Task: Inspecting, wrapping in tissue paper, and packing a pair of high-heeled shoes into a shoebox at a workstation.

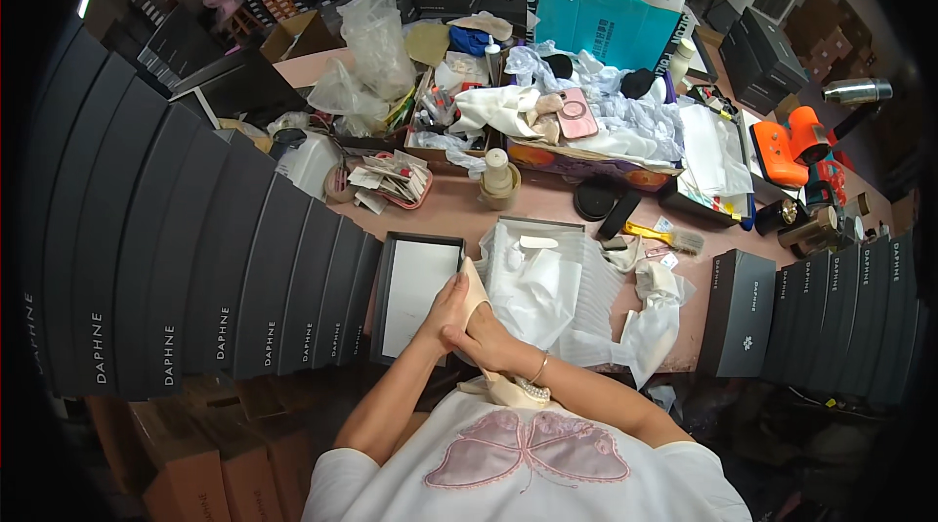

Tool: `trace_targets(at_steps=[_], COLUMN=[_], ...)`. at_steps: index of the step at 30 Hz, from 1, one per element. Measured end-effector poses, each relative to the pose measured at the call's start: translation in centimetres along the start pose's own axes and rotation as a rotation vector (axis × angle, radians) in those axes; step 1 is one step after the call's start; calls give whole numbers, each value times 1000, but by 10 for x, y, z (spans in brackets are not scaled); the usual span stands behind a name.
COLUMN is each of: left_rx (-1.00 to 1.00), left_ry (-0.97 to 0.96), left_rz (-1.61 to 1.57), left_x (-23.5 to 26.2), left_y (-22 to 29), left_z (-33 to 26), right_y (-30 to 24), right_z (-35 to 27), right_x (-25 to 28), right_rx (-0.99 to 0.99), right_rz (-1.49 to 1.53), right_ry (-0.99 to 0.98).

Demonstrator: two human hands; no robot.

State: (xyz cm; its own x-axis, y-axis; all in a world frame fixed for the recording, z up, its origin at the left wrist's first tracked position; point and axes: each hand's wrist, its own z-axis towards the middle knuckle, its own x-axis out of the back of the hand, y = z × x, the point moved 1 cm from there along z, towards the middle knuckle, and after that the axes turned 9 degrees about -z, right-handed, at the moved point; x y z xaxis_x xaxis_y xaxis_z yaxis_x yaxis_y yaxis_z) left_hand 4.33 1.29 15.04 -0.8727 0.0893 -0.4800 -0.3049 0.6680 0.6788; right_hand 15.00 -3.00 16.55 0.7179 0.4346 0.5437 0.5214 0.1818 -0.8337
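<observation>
Above my lap, my left hand (449,312) is closed round a cream shoe (473,280), whose narrow end points up and away from me. My right hand (481,338) presses against the same shoe from the right, its fingers partly hidden by the shoe and the left hand. Below the right wrist, close to my shirt, shows a cream shoe part with a pearl trim (529,389); whether it belongs to the held shoe or to a second one I cannot tell. Just beyond my hands lies an open shoebox (500,229) lined with white tissue paper (537,292).
A black-rimmed box lid (389,278) lies left of the shoebox. Dark shoeboxes (186,248) line the left side, more (747,317) the right. Behind are a glue bottle (497,170), a yellow-handled brush (674,237), a pink phone (577,113) and an orange tape dispenser (779,152).
</observation>
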Motion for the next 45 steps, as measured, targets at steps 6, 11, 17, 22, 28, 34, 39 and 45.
trace_targets(at_steps=[6,11,17,22,28,34,39,45], left_rx=[73,144,95,111,258,298,296,288], left_ry=[-157,-226,-36,-51,24,157,235,241], left_rz=[-123,-452,-572,-623,-607,-483,-565,-575], left_x=[28,16,-9,-4,-10,-9,1,5], left_y=[-13,-30,-42,-48,-64,-68,-74,-87], left_z=[0,-20,-61,-49,-49,-46,-40,-37], right_y=[3,118,142,21,59,110,161,157], right_z=[-61,18,25,-57,-49,-12,-11,-12], right_x=[31,79,89,91,57,66,53,24], right_rx=[-375,-104,-40,415,290,-221,-277,-307], right_rz=[680,-666,-568,-180,-487,-798,-732,-905], right_ry=[-217,425,415,168,126,297,132,244])
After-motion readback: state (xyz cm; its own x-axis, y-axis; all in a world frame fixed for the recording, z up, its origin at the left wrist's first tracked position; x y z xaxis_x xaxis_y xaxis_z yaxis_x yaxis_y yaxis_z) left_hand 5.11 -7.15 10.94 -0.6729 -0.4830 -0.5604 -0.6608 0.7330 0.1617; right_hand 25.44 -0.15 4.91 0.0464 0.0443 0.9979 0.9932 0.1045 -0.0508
